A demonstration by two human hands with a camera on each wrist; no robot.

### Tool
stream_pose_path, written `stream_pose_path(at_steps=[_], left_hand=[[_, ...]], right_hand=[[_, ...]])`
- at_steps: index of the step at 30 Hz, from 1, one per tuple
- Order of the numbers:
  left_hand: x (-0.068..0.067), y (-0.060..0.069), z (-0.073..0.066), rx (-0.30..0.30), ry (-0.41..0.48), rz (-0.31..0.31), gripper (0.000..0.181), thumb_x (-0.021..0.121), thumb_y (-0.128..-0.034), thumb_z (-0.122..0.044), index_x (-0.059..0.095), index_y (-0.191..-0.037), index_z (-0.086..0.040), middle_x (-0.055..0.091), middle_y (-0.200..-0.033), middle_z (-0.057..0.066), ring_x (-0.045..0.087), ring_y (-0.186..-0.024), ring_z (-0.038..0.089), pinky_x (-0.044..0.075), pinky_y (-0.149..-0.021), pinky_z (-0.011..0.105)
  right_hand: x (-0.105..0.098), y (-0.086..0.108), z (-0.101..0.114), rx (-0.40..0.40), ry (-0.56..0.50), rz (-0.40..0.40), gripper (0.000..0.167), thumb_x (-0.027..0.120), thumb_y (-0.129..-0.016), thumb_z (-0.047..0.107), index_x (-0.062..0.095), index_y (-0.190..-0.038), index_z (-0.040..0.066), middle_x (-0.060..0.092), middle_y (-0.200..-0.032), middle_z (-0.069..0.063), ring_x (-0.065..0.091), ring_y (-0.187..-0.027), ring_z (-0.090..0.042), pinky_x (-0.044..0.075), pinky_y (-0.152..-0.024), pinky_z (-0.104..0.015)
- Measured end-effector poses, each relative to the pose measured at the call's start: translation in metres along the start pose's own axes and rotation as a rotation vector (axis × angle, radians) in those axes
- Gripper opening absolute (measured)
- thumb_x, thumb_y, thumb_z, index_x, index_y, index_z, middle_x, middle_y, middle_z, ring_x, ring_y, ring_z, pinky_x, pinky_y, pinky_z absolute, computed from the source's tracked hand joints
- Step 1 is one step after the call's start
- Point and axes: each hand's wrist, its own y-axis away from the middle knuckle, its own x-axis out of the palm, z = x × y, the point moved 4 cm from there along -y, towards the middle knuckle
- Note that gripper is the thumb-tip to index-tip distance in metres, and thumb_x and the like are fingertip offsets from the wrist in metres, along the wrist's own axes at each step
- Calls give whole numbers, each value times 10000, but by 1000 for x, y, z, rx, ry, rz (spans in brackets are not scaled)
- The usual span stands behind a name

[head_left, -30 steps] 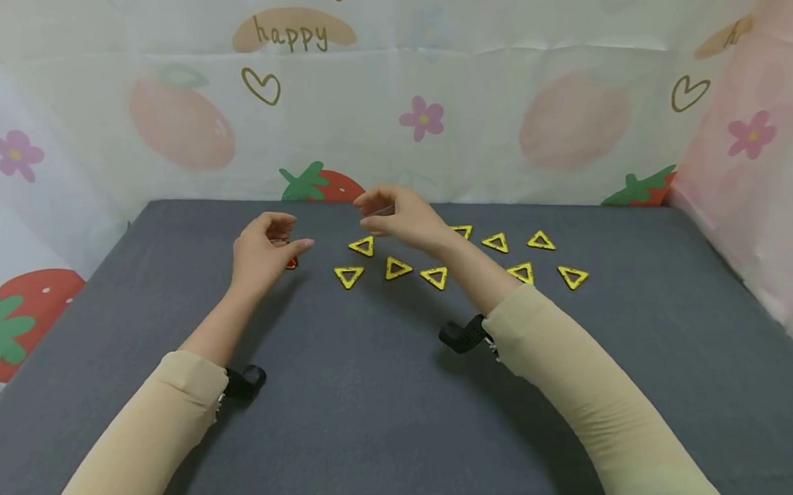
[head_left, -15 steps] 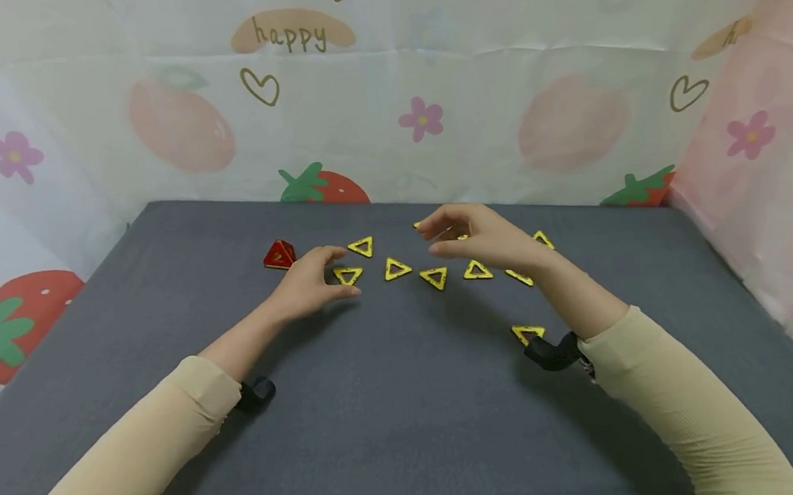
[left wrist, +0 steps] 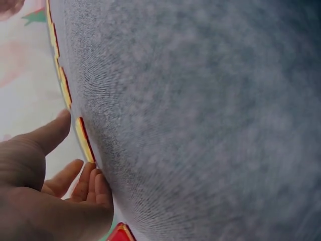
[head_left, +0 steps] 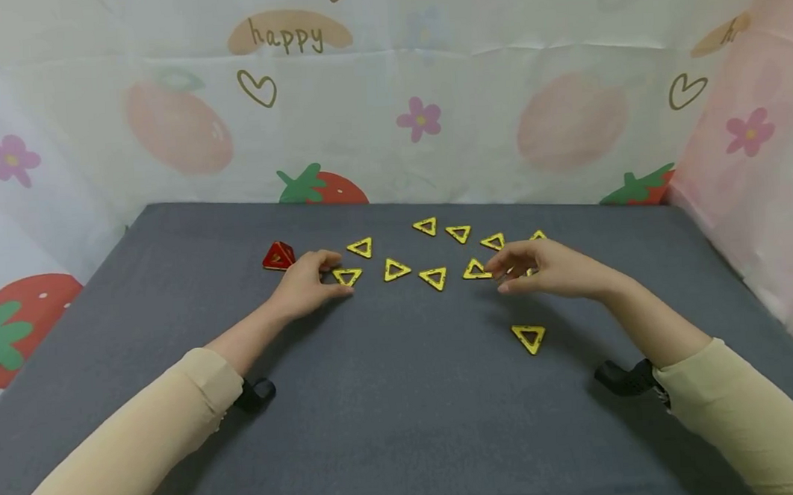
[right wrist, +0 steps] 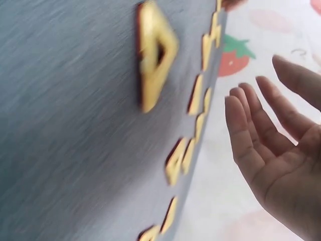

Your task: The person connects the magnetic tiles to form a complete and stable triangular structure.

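The spread left hand (head_left: 309,282) spans a yellow triangle (head_left: 348,271), contact unclear, a red pyramid (head_left: 279,256) just to its left, while the relaxed right hand (head_left: 547,269), holding nothing, partly conceals other triangles (head_left: 537,235) beyond it.

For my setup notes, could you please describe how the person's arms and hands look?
The left hand and right hand are ungloved. The left sleeve and right sleeve are plain pale beige and stop short of the hands. A curved black device juts out by the left one, a similar device by the right.
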Motion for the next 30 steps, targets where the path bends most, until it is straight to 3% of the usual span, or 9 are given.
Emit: stream_pose_path(at_steps=[7,17,30], left_hand=[[0,-1,3,14,2,-9,538,701,-923,-213,535,-1392,-9,534,-1389,220,517,-1273,366,424,-1089,505],[0,-1,4,38,-30,-6,487,703,-919,-203,585,-1354,-17,546,-1363,218,540,-1216,357,452,-1033,500],[1,-1,5,27,-56,-4,460,717,-909,-194,611,-1323,-26,551,-1325,210,538,-1178,349,457,-1017,489]], right_hand=[[0,16,-21,23,2,73,510,772,-859,272,597,-1306,100,627,-1171,-118,627,-1017,-170,542,-861,-288],[14,24,-36,21,15,228,564,835,-788,266,612,-1288,133,595,-1084,-108,565,-950,-178,517,-804,-262],[22,27,-40,-63,34,249,546,826,-794,276,628,-1295,184,554,-1092,-94,503,-910,-183,497,-760,-257]])
